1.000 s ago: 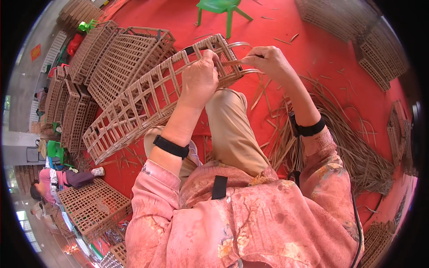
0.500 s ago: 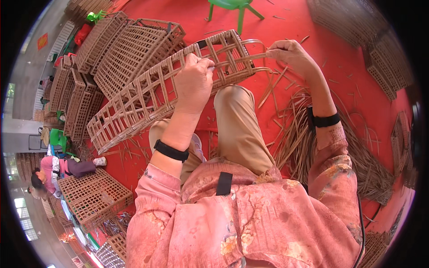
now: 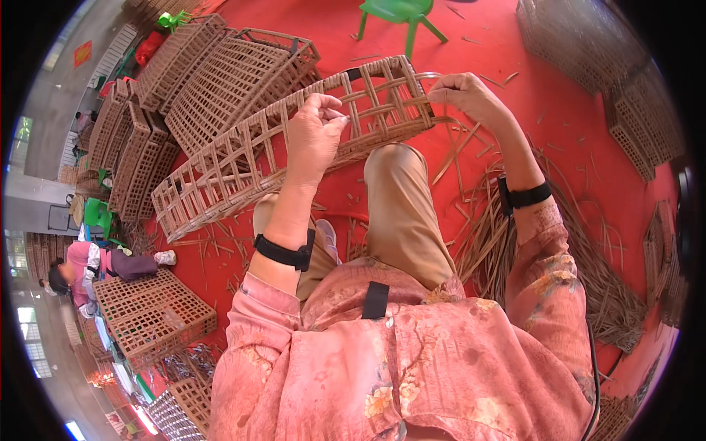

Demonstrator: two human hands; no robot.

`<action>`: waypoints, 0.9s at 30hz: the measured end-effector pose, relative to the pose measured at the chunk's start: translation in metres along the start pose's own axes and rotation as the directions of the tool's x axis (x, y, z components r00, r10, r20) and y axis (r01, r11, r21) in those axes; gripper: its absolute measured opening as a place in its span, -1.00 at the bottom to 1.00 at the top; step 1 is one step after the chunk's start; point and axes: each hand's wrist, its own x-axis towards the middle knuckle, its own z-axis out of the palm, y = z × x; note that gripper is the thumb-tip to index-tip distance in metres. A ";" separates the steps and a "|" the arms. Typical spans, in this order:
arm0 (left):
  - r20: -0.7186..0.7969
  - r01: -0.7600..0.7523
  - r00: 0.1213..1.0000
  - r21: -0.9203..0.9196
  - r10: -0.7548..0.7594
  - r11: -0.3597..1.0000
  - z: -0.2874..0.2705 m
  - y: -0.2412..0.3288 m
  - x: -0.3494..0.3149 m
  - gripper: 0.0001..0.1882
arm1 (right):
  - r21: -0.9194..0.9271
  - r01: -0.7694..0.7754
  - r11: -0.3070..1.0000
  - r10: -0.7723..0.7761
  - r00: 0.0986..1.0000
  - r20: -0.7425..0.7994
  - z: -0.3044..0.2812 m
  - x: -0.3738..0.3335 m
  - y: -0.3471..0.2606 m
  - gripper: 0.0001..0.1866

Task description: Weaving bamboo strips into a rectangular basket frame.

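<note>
A long, narrow woven frame (image 3: pixel 290 136) of brown flat strips lies slantwise across in front of me, its right end above my knee. My left hand (image 3: pixel 315 140) is over its middle, fingers curled and thumb close to the fingertips; what they hold, if anything, is too small to make out. At the frame's right end, my right hand (image 3: pixel 467 99) pinches a brown weaving strip (image 3: pixel 429 75) that arches out from the weave. A second strip end (image 3: pixel 446 119) sticks out just below that hand.
Stacked woven baskets (image 3: pixel 228 88) stand at the left, more (image 3: pixel 640 117) at the far right. A heap of loose strips (image 3: pixel 581 272) lies right on the red floor. A green stool (image 3: pixel 397 11) stands ahead. Another person (image 3: pixel 95 272) sits left beside a basket (image 3: pixel 156 312).
My right hand has come closer to the frame's end, and the strip loops there stick out less. My left fingers have loosened a little. The whole view has shifted slightly.
</note>
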 end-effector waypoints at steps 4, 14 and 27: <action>-0.105 -0.011 0.994 -0.053 0.005 0.999 -0.016 -0.007 -0.010 -0.82 | 0.010 -0.183 0.983 0.183 0.983 0.020 -0.011 -0.013 -0.027 -0.73; -0.154 -0.106 0.961 0.560 0.229 0.822 -0.035 -0.007 -0.027 -0.89 | -0.056 -0.016 0.998 0.019 0.999 0.048 -0.009 0.011 -0.011 -0.72; -0.031 0.008 0.999 0.479 0.008 0.878 -0.053 -0.014 -0.016 -0.63 | -0.029 0.035 0.999 -0.035 0.999 -0.005 0.011 0.010 -0.018 -0.75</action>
